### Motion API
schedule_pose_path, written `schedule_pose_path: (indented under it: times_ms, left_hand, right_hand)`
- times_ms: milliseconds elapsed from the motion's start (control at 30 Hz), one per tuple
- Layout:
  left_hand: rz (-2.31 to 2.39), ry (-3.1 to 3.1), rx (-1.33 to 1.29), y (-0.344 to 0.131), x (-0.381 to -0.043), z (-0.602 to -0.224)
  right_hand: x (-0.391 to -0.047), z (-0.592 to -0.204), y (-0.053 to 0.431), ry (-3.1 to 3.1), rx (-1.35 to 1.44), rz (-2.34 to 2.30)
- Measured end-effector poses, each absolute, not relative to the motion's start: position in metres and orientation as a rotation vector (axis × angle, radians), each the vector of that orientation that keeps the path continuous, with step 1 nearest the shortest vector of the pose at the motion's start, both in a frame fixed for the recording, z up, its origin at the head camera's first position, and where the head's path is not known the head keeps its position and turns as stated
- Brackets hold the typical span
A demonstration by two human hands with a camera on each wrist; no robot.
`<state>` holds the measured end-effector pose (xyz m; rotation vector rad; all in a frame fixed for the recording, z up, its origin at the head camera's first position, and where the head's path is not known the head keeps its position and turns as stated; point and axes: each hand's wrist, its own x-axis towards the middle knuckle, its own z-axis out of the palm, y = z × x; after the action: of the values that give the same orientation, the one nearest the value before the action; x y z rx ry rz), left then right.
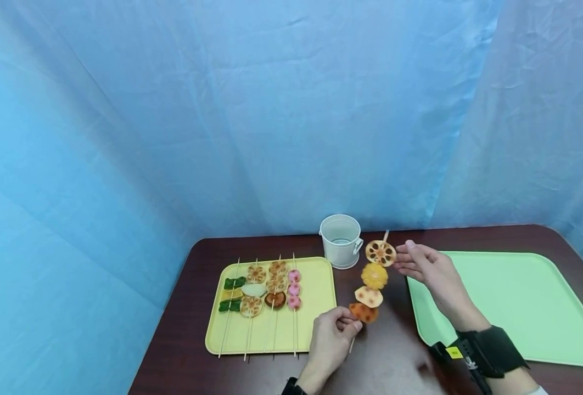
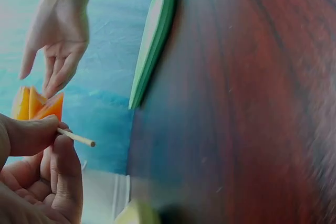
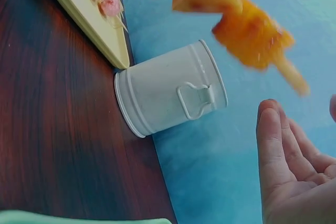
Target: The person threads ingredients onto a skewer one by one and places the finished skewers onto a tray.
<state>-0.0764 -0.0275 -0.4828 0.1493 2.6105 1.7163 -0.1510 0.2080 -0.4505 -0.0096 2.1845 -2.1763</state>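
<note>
My left hand pinches the lower part of a food skewer between thumb and fingers. In the left wrist view the stick's end pokes out past the thumb. The raised skewer carries a lotus root slice at the top, a corn round, a pale browned slice and an orange slice nearest the left hand. My right hand is beside the lotus root slice, fingers extended. In the right wrist view its fingers are apart from the stick's upper tip.
A yellow tray on the left holds several skewers, including one with pink balls. A white metal bucket stands at the table's back edge. On the right lies a light green tray. Blue cloth hangs behind the dark table.
</note>
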Motion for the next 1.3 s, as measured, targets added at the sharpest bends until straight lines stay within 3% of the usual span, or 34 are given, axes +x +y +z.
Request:
schedule_pose_path:
  times_ms: [700,1300]
  left_hand:
    - [1.714,2.677,-0.163,-0.091,-0.083,-0.482]
    - [1.514,2.772,-0.242,-0.1,-0.085,-0.492]
  right_hand:
    - [-0.143,-0.46,0.234,1.997,-0.052,-2.38]
    - [-0.144,-0.464,0.235,1.886,-0.021,-2.431]
